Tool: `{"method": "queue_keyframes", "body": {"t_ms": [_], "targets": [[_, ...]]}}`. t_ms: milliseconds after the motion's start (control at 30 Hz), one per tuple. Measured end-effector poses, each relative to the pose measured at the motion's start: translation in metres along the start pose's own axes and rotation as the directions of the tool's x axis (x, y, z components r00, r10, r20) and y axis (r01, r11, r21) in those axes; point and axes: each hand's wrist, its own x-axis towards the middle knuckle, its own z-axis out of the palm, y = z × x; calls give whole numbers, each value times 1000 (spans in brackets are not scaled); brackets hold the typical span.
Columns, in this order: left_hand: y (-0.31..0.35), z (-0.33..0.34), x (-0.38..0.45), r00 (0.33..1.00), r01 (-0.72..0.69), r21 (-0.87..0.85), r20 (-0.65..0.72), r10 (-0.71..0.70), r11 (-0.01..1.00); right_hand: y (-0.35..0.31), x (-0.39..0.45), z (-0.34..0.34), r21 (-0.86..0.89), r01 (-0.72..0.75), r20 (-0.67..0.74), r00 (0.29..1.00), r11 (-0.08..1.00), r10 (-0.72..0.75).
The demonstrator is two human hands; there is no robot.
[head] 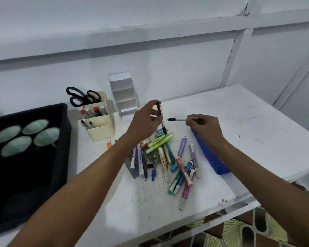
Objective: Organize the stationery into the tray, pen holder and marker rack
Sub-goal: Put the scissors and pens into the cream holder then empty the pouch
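A heap of markers, highlighters and pens [168, 157] lies on the white table. Above its far end my left hand [146, 120] pinches a dark pen [161, 120] that hangs nearly upright, tip down. To the right, my right hand [203, 127] grips a clear pen with a black cap [177, 119], held level and pointing left. The cream pen holder [100, 127] stands at the left with scissors [82, 98] and several pens in it. The clear stepped marker rack [125, 97] stands behind it. A black tray [25, 157] sits at the far left.
Several pale green oval items [25, 136] lie in the tray's back compartment. A blue flat case [210, 157] lies under my right wrist. An orange marker [108, 144] lies by the holder's base. The table's front edge runs near the patterned floor [239, 232].
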Motion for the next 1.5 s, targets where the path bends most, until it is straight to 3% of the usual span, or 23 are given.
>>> {"method": "queue_keyframes", "body": {"t_ms": [267,400,633,867,1133,1300,1500], "targets": [[-4,-120,-11,913,120,194,-408,-31,974,-64,20,93,-15,240,286,931,971,-225],[-9,-161,-23,880,168,348,-474,18,923,-87,23,145,-32,358,378,869,933,-321],[-37,-175,-36,905,232,459,-425,-17,858,-90,20,210,-127,525,467,780,841,-417],[-55,-158,-37,957,200,501,-286,-58,842,-68,22,233,-289,498,478,815,817,-328],[-75,-158,-31,968,251,642,-174,-181,725,-60,25,247,-310,455,501,825,835,-263],[-84,-160,-31,971,235,595,-117,-206,769,-56,22,254,-340,435,509,831,834,-226],[-102,-167,-39,978,208,553,-145,-153,807,-59,18,255,-355,437,505,834,827,-224]]}}
